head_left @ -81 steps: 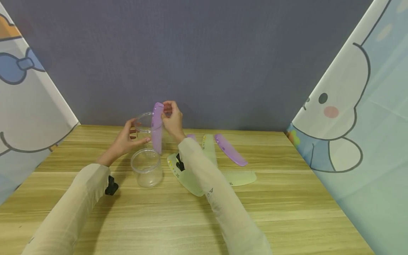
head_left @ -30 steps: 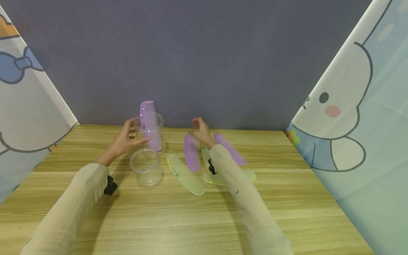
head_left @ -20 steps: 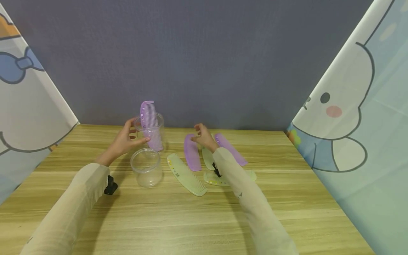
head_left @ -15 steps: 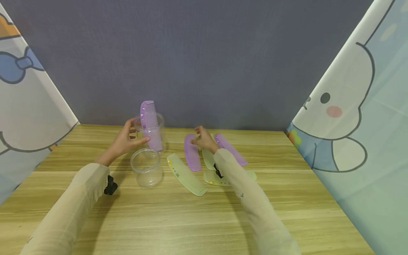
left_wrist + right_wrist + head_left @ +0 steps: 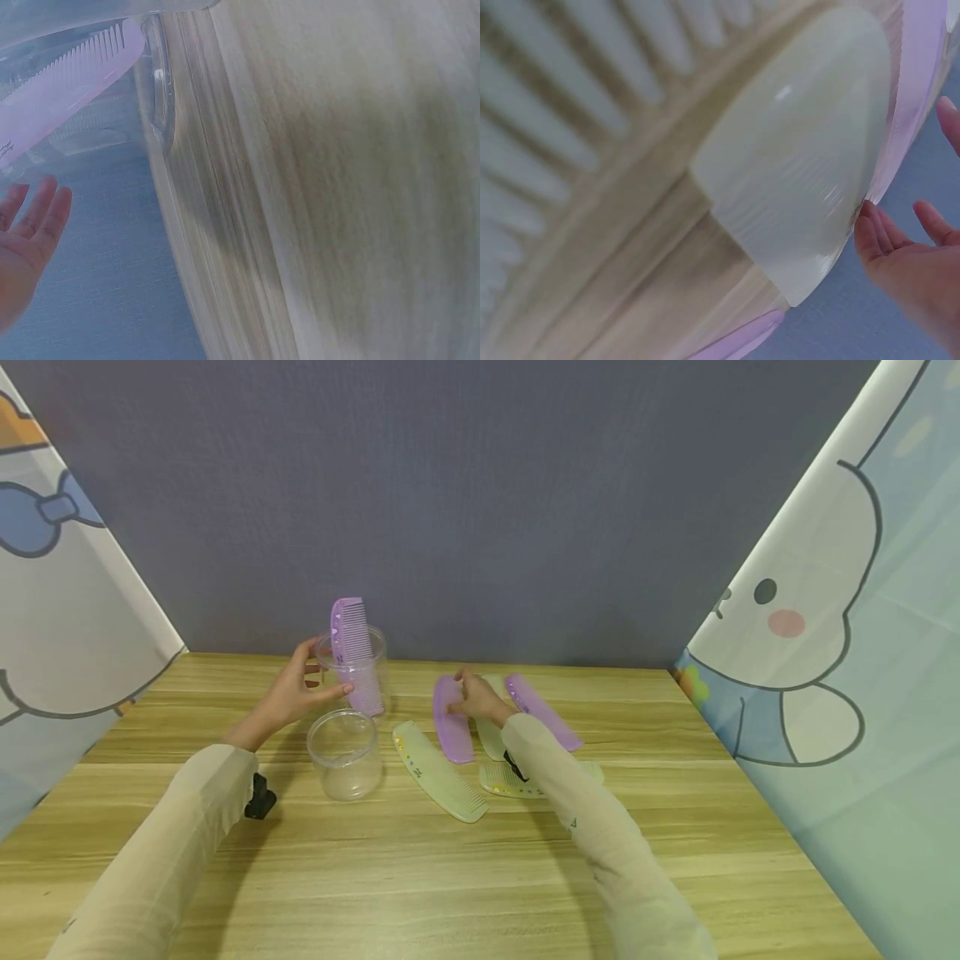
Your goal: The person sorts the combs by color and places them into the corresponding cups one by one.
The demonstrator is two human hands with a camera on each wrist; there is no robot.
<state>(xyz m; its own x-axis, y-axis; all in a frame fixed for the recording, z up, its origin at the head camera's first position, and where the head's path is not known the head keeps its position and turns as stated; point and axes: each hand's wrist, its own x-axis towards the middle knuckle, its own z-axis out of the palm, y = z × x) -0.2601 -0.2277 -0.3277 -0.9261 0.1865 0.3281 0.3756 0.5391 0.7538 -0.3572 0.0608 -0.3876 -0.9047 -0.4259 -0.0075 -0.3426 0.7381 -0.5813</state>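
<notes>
Left hand [image 5: 291, 695] grips a jar [image 5: 380, 670] near the desk's [image 5: 390, 885] far edge; unclenched right hand [image 5: 478, 697] has lowered, making a purple comb [image 5: 453, 737] graspable.

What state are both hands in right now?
Left hand: holding the far cup.
Right hand: open, at a purple comb; contact can't be told.
</notes>
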